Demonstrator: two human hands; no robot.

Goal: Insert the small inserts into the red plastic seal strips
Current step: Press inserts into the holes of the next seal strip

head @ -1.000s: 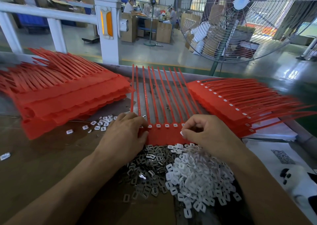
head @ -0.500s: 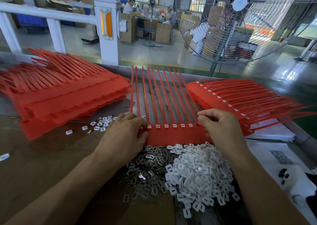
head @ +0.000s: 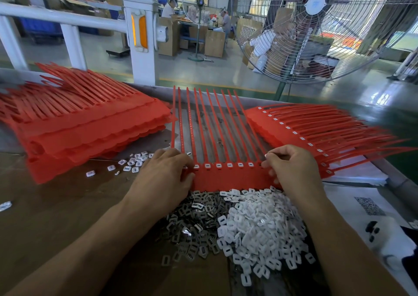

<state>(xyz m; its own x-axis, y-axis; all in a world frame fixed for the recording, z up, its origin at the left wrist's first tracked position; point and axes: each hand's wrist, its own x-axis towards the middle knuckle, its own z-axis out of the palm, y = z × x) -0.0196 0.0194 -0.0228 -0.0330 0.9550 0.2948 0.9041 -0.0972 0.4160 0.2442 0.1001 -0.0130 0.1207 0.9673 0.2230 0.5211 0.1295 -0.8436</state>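
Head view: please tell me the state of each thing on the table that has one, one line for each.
Red plastic seal strip sheet: flat on the table, white inserts in its visible slots.
Left hand: rests on the sheet's left end.
Right hand: curled at the sheet's right end; grip unclear.
White plastic inserts: loose pile.
Grey metal inserts: loose pile.
Standing fan: blades blurred.

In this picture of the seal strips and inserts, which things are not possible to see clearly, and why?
- Head view: the slots at both ends of the red strip sheet are covered by the left hand and right hand.
- Whether the right hand's fingers hold an insert: too small to tell.
- The right stack is blurred at its tips.
- The left stack is cut off by the frame edge.
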